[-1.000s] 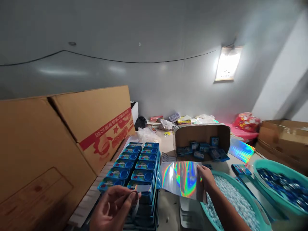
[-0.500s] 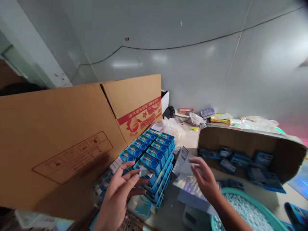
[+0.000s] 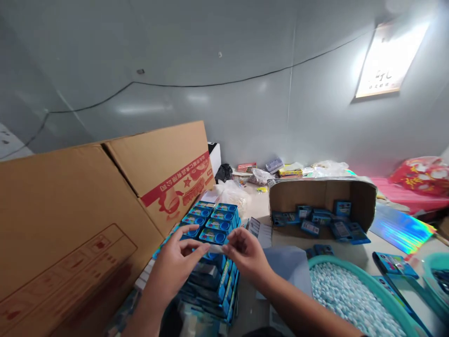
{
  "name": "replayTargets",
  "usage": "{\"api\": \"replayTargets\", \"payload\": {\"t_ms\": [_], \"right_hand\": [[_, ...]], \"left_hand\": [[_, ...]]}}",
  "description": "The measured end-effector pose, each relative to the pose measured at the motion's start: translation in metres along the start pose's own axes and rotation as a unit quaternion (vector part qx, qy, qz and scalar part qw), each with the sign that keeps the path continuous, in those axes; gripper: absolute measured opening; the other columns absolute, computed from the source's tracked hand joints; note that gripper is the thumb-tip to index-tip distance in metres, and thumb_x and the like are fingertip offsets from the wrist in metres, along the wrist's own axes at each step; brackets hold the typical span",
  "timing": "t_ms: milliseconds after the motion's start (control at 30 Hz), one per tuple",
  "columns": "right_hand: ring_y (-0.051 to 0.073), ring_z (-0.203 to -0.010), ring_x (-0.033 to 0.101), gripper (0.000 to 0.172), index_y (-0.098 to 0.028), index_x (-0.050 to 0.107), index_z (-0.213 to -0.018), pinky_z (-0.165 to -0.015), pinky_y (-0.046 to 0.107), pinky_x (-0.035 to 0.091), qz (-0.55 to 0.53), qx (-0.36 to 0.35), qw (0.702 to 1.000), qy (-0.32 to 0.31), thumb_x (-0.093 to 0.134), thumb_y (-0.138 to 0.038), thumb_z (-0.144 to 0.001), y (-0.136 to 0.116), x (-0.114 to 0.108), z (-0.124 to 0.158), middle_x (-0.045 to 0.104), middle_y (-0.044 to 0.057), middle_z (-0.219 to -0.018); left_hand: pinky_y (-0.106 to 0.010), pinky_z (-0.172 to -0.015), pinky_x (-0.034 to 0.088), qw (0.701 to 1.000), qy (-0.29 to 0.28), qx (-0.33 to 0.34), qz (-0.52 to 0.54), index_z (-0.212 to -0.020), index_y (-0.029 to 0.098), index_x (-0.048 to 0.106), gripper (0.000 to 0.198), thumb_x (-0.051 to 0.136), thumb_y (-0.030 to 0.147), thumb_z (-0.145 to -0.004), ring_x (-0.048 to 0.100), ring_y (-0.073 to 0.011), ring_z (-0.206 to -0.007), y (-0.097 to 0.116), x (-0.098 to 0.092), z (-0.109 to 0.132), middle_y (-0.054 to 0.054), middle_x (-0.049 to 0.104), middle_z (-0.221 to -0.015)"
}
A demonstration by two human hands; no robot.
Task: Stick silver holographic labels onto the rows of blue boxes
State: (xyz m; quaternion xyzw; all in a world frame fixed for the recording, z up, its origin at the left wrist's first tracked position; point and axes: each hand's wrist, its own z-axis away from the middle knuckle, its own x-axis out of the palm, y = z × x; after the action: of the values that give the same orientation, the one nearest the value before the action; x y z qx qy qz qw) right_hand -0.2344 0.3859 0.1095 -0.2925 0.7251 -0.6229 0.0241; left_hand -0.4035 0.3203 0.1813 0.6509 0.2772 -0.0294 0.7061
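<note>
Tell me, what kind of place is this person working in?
Probably a small packing workroom. Stacked blue boxes stand under the left hand and right hand; a teal basin holds small pale pieces, and a big cardboard carton and an open box of blue packs sit close by.

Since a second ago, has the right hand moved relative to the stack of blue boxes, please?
Yes. The right hand has gone left, off the shiny sheet, and now meets the left hand at the stack of blue boxes.

Stacked boxes [image 3: 213, 224]: bright blue with printed labels. Carton [image 3: 105, 196]: brown, red band with star print. Basin [image 3: 354, 299]: teal, filled with white pellets. Foil sheet [image 3: 401, 229]: holographic rainbow. Wall [image 3: 210, 56]: grey.
</note>
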Motion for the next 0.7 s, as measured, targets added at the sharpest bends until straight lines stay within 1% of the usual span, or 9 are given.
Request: {"api": "replayTargets", "payload": {"t_ms": [100,200,333,400,467,533,600,633,700], "right_hand": [[0.010,-0.061,0.041,0.032,-0.022,0.047,-0.074,-0.058,0.024,0.033,0.010,0.002,0.999,0.032,0.076,-0.035,-0.071,0.007,0.007,0.002,0.046,-0.007,-0.066],[0.008,-0.057,0.035,0.040,-0.024,0.040,-0.070,-0.055,0.023,0.030,-0.026,0.025,0.998,0.056,0.078,-0.037,-0.069,0.022,0.012,0.001,0.040,-0.009,-0.062],[0.008,-0.049,0.037,0.063,-0.026,0.033,-0.070,-0.051,0.023,0.032,-0.117,0.061,0.991,0.023,0.085,-0.060,-0.065,0.045,0.017,-0.002,0.040,-0.011,-0.056],[0.008,-0.048,0.036,0.070,-0.026,0.031,-0.069,-0.050,0.023,0.030,-0.116,0.078,0.990,0.024,0.084,-0.071,-0.063,0.058,0.017,-0.002,0.041,-0.010,-0.055],[0.006,-0.048,0.029,0.075,-0.025,0.029,-0.065,-0.050,0.023,0.024,-0.075,0.096,0.992,0.039,0.083,-0.076,-0.061,0.072,0.016,0.002,0.035,-0.011,-0.053],[0.006,-0.052,0.024,0.076,-0.024,0.027,-0.060,-0.051,0.023,0.021,-0.001,0.100,0.994,0.046,0.082,-0.077,-0.061,0.087,0.008,0.007,0.030,-0.010,-0.052],[0.007,-0.054,0.026,0.071,-0.024,0.028,-0.059,-0.052,0.024,0.023,0.122,0.079,0.989,0.041,0.078,-0.074,-0.068,0.100,-0.008,0.012,0.031,-0.009,-0.054],[0.009,-0.055,0.030,0.067,-0.024,0.030,-0.059,-0.054,0.025,0.027,0.190,0.060,0.979,0.046,0.076,-0.070,-0.073,0.103,-0.020,0.013,0.034,-0.008,-0.055],[0.014,-0.063,0.046,0.052,-0.022,0.040,-0.061,-0.061,0.028,0.038,0.297,0.018,0.952,0.067,0.074,-0.056,-0.079,0.106,-0.052,0.010,0.050,-0.002,-0.063]], "left_hand": [[-0.028,-0.061,0.051,1.000,0.007,0.010,-0.024,-0.120,0.021,0.051,0.070,0.077,0.061,-0.069,0.063,-0.0181,-0.066,-0.009,-0.001,-0.016,-0.001,0.071,-0.077],[-0.030,-0.060,0.050,0.998,-0.018,0.006,-0.053,-0.112,0.022,0.051,0.063,0.074,0.060,-0.068,0.061,-0.0183,-0.063,-0.015,-0.002,-0.027,0.000,0.069,-0.075],[-0.031,-0.061,0.046,0.988,-0.034,0.009,-0.149,-0.110,0.022,0.052,0.058,0.067,0.058,-0.069,0.056,-0.0178,-0.060,-0.020,-0.007,-0.035,0.000,0.068,-0.075],[-0.033,-0.064,0.046,0.980,-0.024,0.030,-0.194,-0.113,0.022,0.054,0.057,0.065,0.057,-0.069,0.054,-0.0181,-0.062,-0.022,-0.009,-0.038,0.001,0.065,-0.078],[-0.035,-0.067,0.048,0.973,-0.005,0.055,-0.225,-0.112,0.022,0.058,0.057,0.066,0.057,-0.068,0.055,-0.0190,-0.066,-0.024,-0.011,-0.043,0.001,0.060,-0.081],[-0.036,-0.068,0.050,0.969,-0.002,0.064,-0.238,-0.107,0.022,0.062,0.055,0.068,0.059,-0.067,0.057,-0.0201,-0.068,-0.026,-0.012,-0.046,0.000,0.056,-0.082],[-0.038,-0.071,0.053,0.972,-0.008,0.079,-0.223,-0.102,0.022,0.065,0.050,0.069,0.060,-0.068,0.060,-0.0214,-0.072,-0.031,-0.013,-0.042,-0.001,0.059,-0.084],[-0.039,-0.075,0.054,0.974,0.012,0.095,-0.204,-0.101,0.023,0.066,0.048,0.069,0.060,-0.071,0.063,-0.0225,-0.076,-0.035,-0.014,-0.037,-0.002,0.063,-0.087],[-0.040,-0.086,0.056,0.974,0.111,0.136,-0.143,-0.104,0.024,0.065,0.044,0.068,0.061,-0.079,0.068,-0.0251,-0.090,-0.047,-0.019,-0.018,-0.004,0.069,-0.095]]}}
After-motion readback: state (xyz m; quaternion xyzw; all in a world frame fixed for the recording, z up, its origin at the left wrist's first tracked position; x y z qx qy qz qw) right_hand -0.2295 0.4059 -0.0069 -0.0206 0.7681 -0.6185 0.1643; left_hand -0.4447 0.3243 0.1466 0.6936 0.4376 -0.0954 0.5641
